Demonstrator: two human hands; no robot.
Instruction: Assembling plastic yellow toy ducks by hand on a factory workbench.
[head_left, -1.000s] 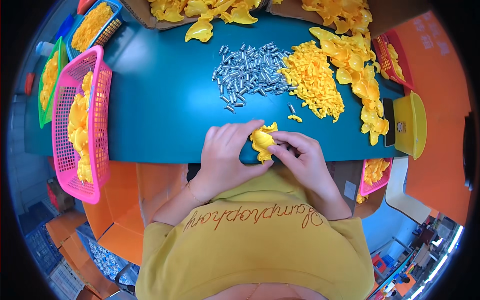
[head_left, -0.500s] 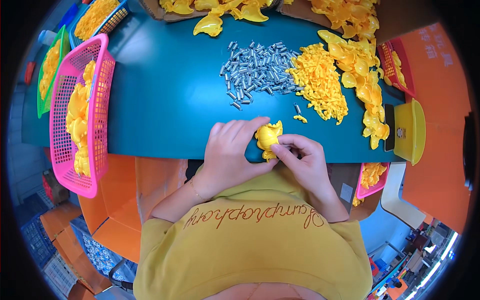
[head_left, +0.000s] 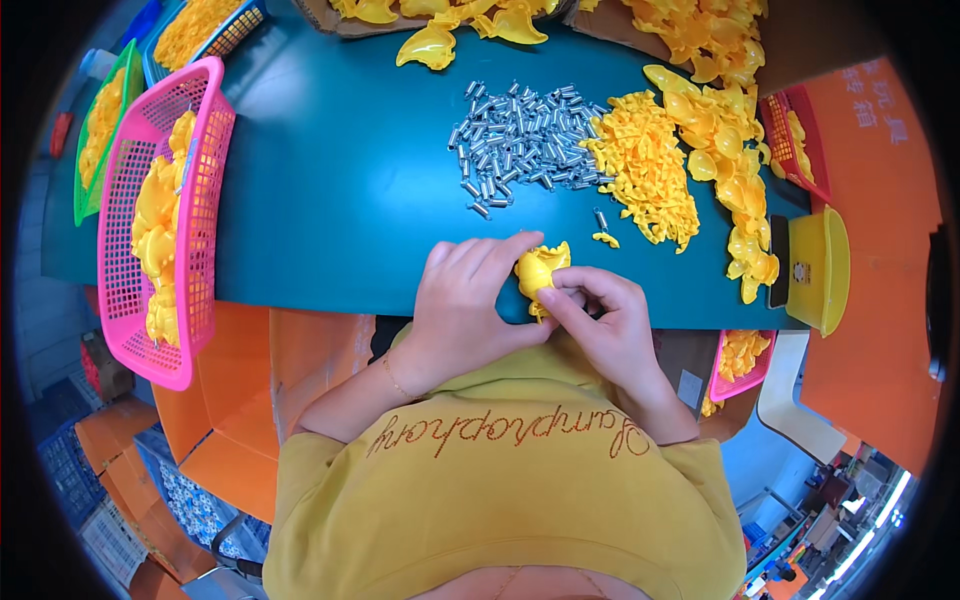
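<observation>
A glossy teal tabletop (head_left: 330, 200) spreads in front of the seated person, a pale sheen lying across its middle. At the near edge, the left hand (head_left: 462, 290) curls with finger and thumb closed around a yellow plastic piece (head_left: 538, 272), while the right hand (head_left: 605, 310) pinches its right side between thumb and forefinger; the piece sits between the two hands, just above the person's mustard shirt (head_left: 510, 490). Farther off, a scatter of metal springs (head_left: 525, 135) meets a heap of small yellow parts (head_left: 645, 170), and to the right of these runs a trail of larger yellow shells (head_left: 730, 165). A lone spring (head_left: 600, 218) lies near the hands. Along the left side stand a pink basket (head_left: 112, 250), a green basket (head_left: 80, 205) and, farthest, a blue basket (head_left: 240, 30), all holding yellow pieces. On the right, a yellow tub (head_left: 825, 270) stands at the table's end, with a red basket (head_left: 815, 180) farther away and an orange surface (head_left: 870, 330) beyond. The room at near right shows a blue floor (head_left: 740, 470) and blurred clutter; orange cardboard (head_left: 235, 420) fills the near left below the table.
</observation>
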